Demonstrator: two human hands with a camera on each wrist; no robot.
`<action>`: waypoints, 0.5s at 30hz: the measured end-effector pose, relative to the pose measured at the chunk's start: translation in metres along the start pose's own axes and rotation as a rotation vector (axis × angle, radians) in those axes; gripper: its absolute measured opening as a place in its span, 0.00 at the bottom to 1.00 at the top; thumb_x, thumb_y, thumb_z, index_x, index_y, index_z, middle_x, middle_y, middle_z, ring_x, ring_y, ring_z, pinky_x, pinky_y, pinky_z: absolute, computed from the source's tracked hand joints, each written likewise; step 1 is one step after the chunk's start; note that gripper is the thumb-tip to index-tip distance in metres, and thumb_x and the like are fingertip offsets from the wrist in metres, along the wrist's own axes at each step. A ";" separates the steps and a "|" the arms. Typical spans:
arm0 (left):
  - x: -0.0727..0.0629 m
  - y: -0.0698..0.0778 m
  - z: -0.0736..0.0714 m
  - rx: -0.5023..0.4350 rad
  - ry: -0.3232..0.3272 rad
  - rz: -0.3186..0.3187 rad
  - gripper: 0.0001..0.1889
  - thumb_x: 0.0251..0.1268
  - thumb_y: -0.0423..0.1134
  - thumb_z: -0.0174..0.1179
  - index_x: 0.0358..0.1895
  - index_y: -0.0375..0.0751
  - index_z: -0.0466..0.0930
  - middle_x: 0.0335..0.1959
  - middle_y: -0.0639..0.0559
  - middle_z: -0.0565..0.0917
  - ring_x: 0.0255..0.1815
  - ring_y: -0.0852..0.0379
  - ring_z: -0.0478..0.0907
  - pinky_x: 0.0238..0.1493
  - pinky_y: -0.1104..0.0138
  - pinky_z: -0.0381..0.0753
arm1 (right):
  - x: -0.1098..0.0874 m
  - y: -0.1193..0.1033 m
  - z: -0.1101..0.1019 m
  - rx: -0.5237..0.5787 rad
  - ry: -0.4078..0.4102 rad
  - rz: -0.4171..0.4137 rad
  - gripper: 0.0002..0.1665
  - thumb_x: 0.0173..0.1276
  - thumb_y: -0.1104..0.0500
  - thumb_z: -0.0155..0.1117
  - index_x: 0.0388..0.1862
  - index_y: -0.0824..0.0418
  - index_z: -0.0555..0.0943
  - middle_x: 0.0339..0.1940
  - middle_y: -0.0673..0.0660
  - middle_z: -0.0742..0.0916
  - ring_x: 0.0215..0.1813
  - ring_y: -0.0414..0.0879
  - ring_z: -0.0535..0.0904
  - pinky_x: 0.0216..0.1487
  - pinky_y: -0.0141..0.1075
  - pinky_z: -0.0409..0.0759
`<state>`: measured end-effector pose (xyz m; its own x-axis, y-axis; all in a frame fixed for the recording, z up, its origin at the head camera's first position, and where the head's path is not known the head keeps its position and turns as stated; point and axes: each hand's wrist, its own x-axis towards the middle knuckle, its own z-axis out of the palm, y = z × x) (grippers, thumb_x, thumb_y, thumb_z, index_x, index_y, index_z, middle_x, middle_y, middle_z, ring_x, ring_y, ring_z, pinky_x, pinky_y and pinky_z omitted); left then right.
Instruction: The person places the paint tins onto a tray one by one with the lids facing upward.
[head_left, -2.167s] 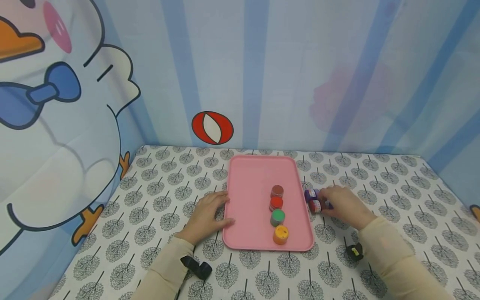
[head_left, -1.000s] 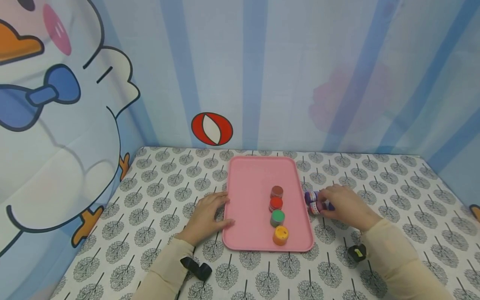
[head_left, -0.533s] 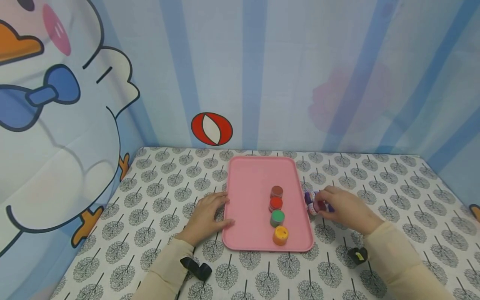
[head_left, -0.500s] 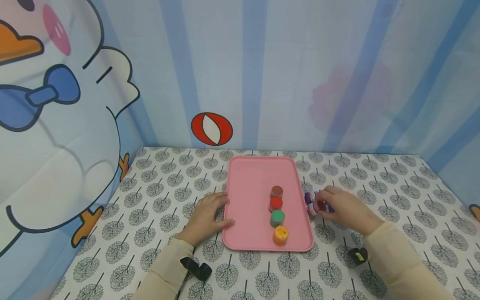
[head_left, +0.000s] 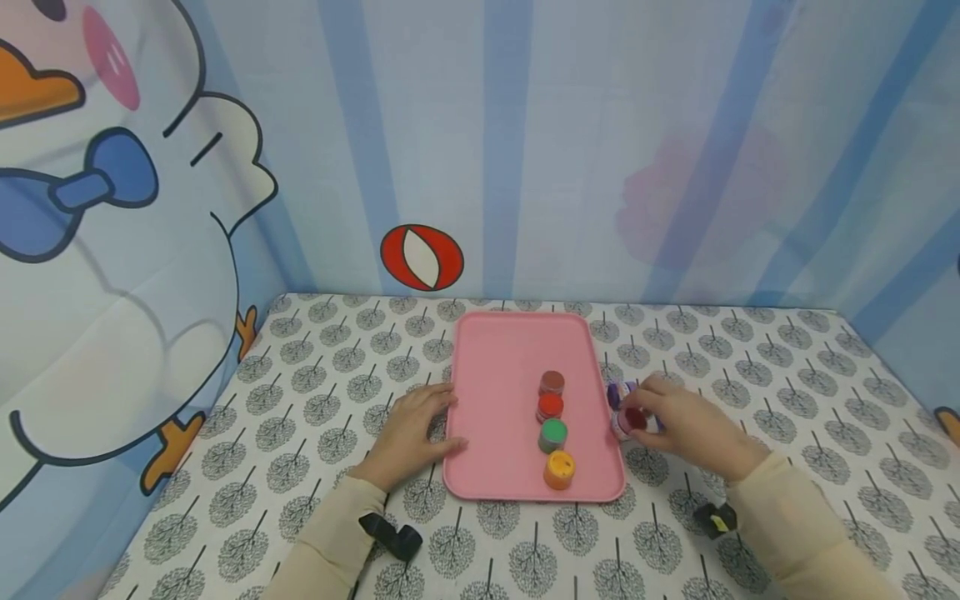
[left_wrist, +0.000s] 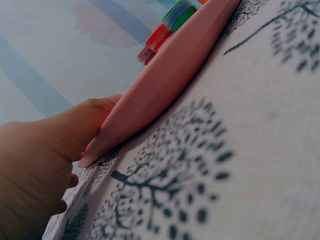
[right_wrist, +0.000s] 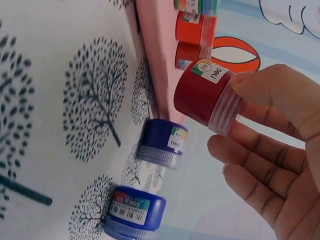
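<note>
My right hand point(head_left: 686, 421) pinches a dark red paint jar point(right_wrist: 202, 92) by its clear ribbed lid, thumb on one side and fingers on the other. In the right wrist view the jar is raised off the cloth, close to the right rim of a pink tray point(head_left: 510, 350). A purple paint jar point(right_wrist: 162, 137) and a blue paint jar point(right_wrist: 135, 210) stand beside that rim, partly hidden by the hand in the head view. My left hand point(head_left: 412, 429) rests at the tray's left edge, its thumb point(left_wrist: 107, 102) touching the rim, fingers loosely spread.
Brown point(head_left: 551, 383), red point(head_left: 550, 407), green point(head_left: 553, 435) and yellow point(head_left: 559, 470) paint jars form a column on the tray's right half. A tree-patterned cloth point(head_left: 337, 358) covers the table, with a printed curtain point(head_left: 562, 167) behind. Black wrist cameras point(head_left: 393, 535) sit on both sleeves.
The dark red jar has been lifted and tilted from beside the tray, its base turning into view. My right hand has shifted slightly. The left hand and the jars on the tray stay put.
</note>
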<state>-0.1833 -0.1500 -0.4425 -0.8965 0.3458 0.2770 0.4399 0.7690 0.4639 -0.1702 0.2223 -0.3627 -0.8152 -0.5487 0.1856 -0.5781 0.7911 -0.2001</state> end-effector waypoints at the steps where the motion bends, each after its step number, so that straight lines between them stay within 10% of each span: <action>1: 0.000 0.000 0.000 -0.002 0.000 0.000 0.34 0.52 0.55 0.69 0.61 0.42 0.75 0.70 0.50 0.71 0.71 0.46 0.65 0.73 0.47 0.60 | 0.000 -0.002 0.000 0.006 0.000 0.001 0.17 0.53 0.59 0.74 0.43 0.57 0.84 0.36 0.47 0.81 0.36 0.38 0.76 0.33 0.26 0.80; 15: 0.000 -0.001 0.000 -0.008 0.003 0.006 0.34 0.52 0.55 0.68 0.61 0.42 0.75 0.69 0.49 0.71 0.71 0.46 0.65 0.73 0.47 0.59 | -0.004 -0.019 0.007 0.048 -0.029 -0.023 0.19 0.55 0.54 0.73 0.46 0.57 0.82 0.41 0.49 0.83 0.36 0.39 0.80 0.35 0.26 0.81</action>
<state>-0.1832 -0.1503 -0.4432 -0.8938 0.3482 0.2826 0.4454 0.7628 0.4687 -0.1563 0.2075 -0.3662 -0.8022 -0.5743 0.1631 -0.5968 0.7650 -0.2420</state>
